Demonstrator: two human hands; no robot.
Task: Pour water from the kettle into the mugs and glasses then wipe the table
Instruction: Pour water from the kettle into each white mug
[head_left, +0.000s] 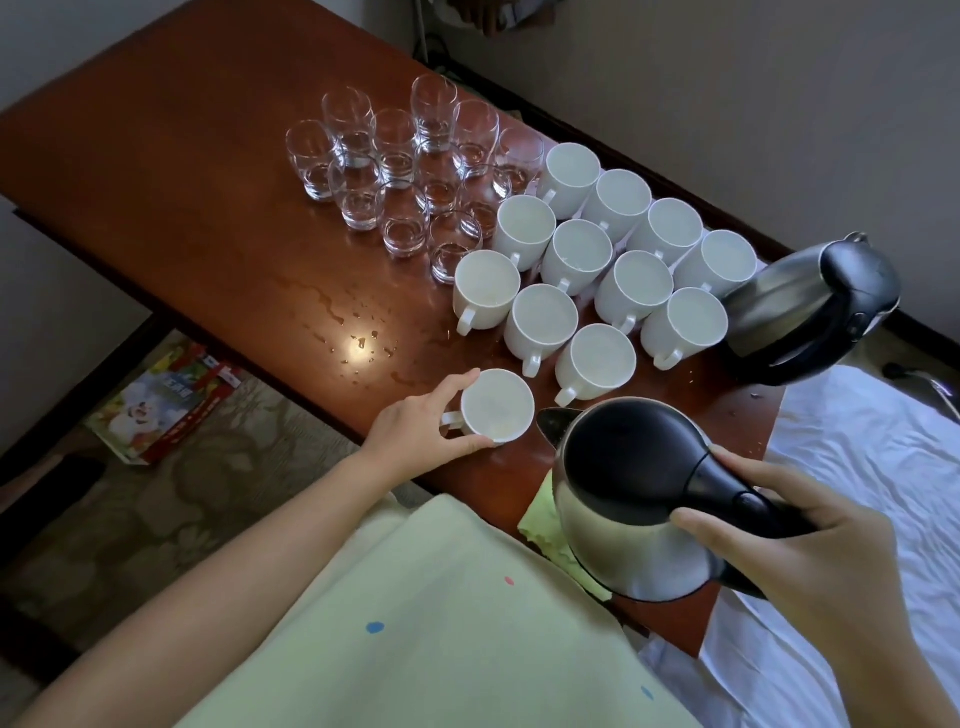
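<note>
Your right hand (810, 540) grips the kettle (631, 499) by its handle, spout toward the mug (497, 407) your left hand (415, 434) holds on the wet table (208, 171); a cloth (545, 525) lies beneath the kettle.

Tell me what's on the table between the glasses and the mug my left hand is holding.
Head view: spilled water droplets on the bare wooden table between glasses and held mug.

Quick tally of what's on the surface: mugs (582, 253), all white, twelve. Glasses (397, 148), I get eleven, but they're clear and overlap, so I could be off by one. Kettles (631, 499), two, both steel with black tops. One yellow-green cloth (540, 525). Two hands (421, 428) in shot. One colourful box (161, 400) on the floor.
</note>
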